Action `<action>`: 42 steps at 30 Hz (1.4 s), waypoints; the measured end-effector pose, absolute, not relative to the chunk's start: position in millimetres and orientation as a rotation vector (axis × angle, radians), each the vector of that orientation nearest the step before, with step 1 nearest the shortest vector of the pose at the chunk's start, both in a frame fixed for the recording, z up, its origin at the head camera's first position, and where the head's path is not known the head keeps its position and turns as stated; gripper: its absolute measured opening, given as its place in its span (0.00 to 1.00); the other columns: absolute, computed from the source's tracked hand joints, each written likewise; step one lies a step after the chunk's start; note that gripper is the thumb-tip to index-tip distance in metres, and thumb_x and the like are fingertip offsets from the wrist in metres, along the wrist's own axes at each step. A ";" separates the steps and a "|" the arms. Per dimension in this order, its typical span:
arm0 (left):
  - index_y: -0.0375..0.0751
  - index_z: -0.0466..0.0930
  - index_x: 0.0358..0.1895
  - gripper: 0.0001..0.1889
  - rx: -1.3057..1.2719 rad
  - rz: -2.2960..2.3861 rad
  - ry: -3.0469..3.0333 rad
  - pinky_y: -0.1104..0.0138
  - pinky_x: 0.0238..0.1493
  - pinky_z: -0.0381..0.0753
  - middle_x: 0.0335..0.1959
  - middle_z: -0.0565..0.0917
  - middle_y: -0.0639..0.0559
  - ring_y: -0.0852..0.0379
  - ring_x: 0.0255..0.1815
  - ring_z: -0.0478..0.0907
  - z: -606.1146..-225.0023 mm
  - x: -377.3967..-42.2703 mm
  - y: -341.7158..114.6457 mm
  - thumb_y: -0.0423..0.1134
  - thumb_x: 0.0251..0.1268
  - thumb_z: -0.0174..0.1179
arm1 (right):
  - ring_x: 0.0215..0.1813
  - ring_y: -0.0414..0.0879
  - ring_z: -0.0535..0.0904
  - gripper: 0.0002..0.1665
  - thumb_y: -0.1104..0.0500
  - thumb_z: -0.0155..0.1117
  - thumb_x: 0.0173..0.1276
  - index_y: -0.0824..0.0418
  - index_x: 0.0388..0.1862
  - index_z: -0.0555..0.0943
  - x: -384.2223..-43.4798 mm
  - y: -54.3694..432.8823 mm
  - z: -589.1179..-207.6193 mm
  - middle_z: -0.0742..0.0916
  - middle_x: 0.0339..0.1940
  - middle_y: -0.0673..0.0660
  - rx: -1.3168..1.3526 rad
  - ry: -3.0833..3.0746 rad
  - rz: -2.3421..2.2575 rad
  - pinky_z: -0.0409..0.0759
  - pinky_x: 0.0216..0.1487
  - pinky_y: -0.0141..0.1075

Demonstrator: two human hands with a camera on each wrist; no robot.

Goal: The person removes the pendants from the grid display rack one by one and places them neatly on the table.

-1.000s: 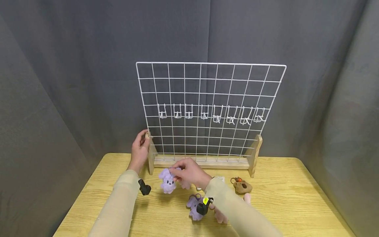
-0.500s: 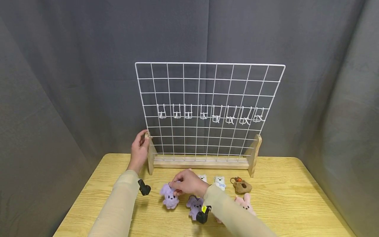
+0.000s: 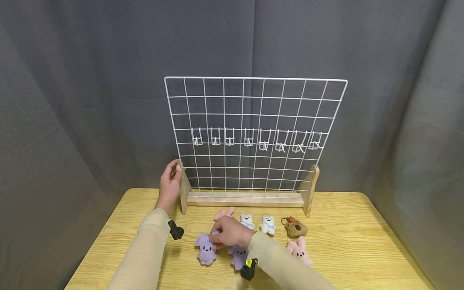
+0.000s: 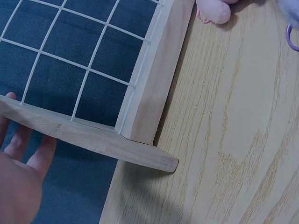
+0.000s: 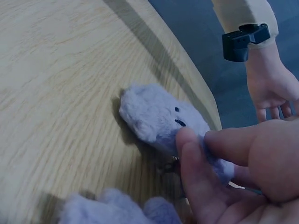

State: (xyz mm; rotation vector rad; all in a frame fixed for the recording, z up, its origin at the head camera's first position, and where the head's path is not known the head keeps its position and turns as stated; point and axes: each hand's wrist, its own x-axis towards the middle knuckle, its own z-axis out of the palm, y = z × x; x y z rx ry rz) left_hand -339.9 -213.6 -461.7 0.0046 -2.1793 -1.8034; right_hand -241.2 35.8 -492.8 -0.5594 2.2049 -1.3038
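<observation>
My right hand pinches a purple plush dog keychain near its ear, thumb against fingertips. In the right wrist view the plush lies face up, low at the wood tabletop. Just to its right sits a second purple plush, partly hidden by my right hand and sleeve. My left hand grips the top of the left wooden upright of a grid display stand. From the left wrist, its fingers curl at the outer side of that upright.
A white wire grid with several white hooks stands at the back. Two white plush bears, a brown plush and a pink plush rabbit lie right. Another pink plush shows behind my right hand.
My right hand has lowered the purple plush and brought it toward me, down at the tabletop. White and pink plushes have come out from behind the arm. My left hand stays put.
</observation>
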 end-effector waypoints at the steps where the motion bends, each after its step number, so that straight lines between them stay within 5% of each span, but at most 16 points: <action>1: 0.53 0.70 0.75 0.21 -0.001 -1.806 -2.175 0.67 0.57 0.74 0.64 0.83 0.40 0.48 0.66 0.77 -461.5 -339.9 -213.8 0.38 0.86 0.50 | 0.26 0.41 0.85 0.06 0.67 0.69 0.73 0.63 0.35 0.90 -240.9 35.4 -493.4 0.89 0.24 0.54 -0.574 2.209 -1.289 0.86 0.33 0.33; 10: 0.53 0.69 0.77 0.21 0.000 -1.789 -2.192 0.61 0.60 0.74 0.65 0.82 0.41 0.48 0.67 0.77 -462.7 -339.4 -216.1 0.41 0.86 0.50 | 0.25 0.39 0.84 0.05 0.66 0.70 0.73 0.61 0.36 0.89 -234.0 30.2 -491.0 0.87 0.23 0.50 -0.681 2.287 -1.137 0.81 0.31 0.29; 17: 0.55 0.69 0.77 0.21 -0.007 -1.787 -2.196 0.69 0.50 0.73 0.64 0.83 0.42 0.50 0.60 0.76 -462.1 -338.7 -216.7 0.41 0.86 0.49 | 0.24 0.34 0.80 0.04 0.61 0.70 0.74 0.59 0.42 0.90 -229.8 29.5 -481.0 0.87 0.22 0.45 -0.829 2.377 -0.960 0.78 0.35 0.27; 20: 0.56 0.69 0.77 0.22 -0.007 -1.787 -2.203 0.69 0.50 0.72 0.64 0.83 0.42 0.51 0.59 0.75 -460.7 -337.4 -216.8 0.42 0.86 0.50 | 0.26 0.33 0.80 0.08 0.59 0.70 0.75 0.60 0.48 0.89 -230.9 31.5 -473.4 0.89 0.30 0.48 -0.897 2.414 -0.935 0.79 0.38 0.28; 27: 0.56 0.67 0.78 0.22 0.025 -1.798 -2.222 0.61 0.61 0.73 0.67 0.81 0.43 0.50 0.68 0.74 -459.5 -336.3 -216.0 0.43 0.87 0.49 | 0.49 0.43 0.87 0.15 0.56 0.68 0.76 0.61 0.57 0.86 -238.8 49.5 -455.2 0.90 0.52 0.57 -0.909 2.462 -1.015 0.83 0.51 0.35; 35: 0.51 0.70 0.76 0.21 -0.018 -1.798 -2.173 0.73 0.50 0.74 0.63 0.83 0.38 0.47 0.64 0.78 -461.7 -339.7 -212.2 0.38 0.86 0.50 | 0.49 0.46 0.87 0.15 0.55 0.64 0.80 0.56 0.61 0.85 -245.7 91.3 -451.9 0.88 0.58 0.56 -0.910 2.510 -1.204 0.83 0.49 0.36; 42: 0.52 0.70 0.76 0.21 -0.020 -1.785 -2.182 0.73 0.47 0.74 0.63 0.83 0.38 0.47 0.61 0.78 -463.4 -339.9 -209.6 0.39 0.86 0.50 | 0.57 0.56 0.84 0.20 0.56 0.66 0.78 0.58 0.66 0.81 -242.0 146.2 -452.1 0.85 0.62 0.57 -0.832 2.715 -1.263 0.85 0.52 0.47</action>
